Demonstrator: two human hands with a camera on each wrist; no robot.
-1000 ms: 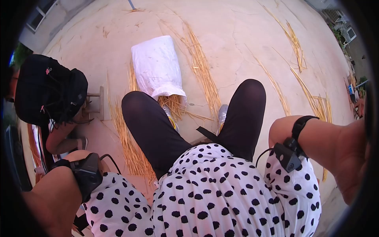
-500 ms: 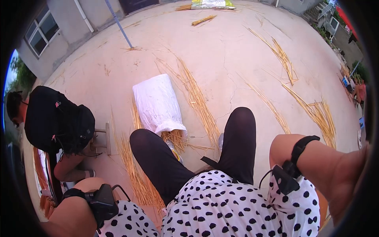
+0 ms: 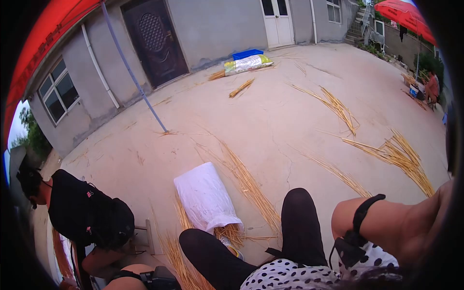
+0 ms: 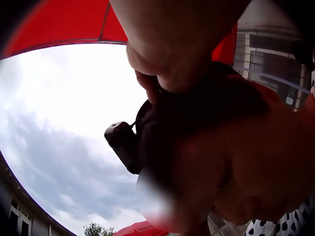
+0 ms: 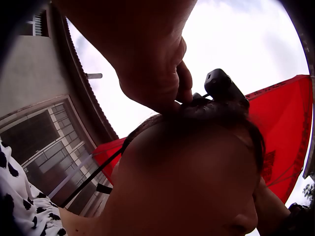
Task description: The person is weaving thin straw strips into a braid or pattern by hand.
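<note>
Both arms are raised to the person's own head. In the left wrist view, my left hand (image 4: 165,54) has curled fingers at the dark head strap (image 4: 141,115), beside a small black head camera (image 4: 123,145). From the other side, my right hand (image 5: 152,73) holds its bent fingers against the top of the head, at the strap close to the head camera (image 5: 224,88). The fingertips are partly hidden in shadow and hair. The head view shows the right forearm (image 3: 386,217) at the right edge and only a bit of the left forearm at the bottom.
Between the knees lies a white sack (image 3: 205,193) with straw stalks (image 3: 232,235) poking out. More stalk bundles (image 3: 406,159) lie on the concrete. A person in black (image 3: 87,208) sits at left by a wooden stool (image 3: 150,237). A pole (image 3: 135,72) stands under a red canopy (image 3: 43,34).
The head view has tilted upward: the house wall, doors and red canopy have come in, and the sack and knees sit lower. Both arms stay raised.
</note>
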